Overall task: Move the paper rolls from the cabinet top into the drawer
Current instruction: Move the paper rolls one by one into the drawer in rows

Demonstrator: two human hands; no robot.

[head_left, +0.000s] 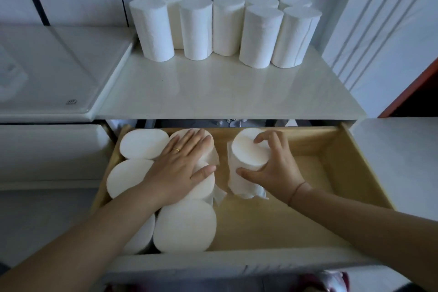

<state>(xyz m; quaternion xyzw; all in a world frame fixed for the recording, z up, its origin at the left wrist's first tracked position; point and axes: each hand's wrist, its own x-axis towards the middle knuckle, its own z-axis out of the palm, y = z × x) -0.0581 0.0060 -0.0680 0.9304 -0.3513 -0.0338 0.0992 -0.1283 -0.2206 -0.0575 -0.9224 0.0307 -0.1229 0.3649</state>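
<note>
Several white paper rolls stand upright at the back of the white cabinet top. Below it, the wooden drawer is pulled out. Several rolls stand upright in its left half. My left hand lies flat, fingers spread, on top of two of those rolls. My right hand grips one upright roll near the drawer's middle back, fingers around its top edge; a loose flap of paper hangs from its side.
The drawer's right half shows bare wood. A white appliance lid lies level with the cabinet top on the left. A white panelled wall rises on the right, and a white surface flanks the drawer's right side.
</note>
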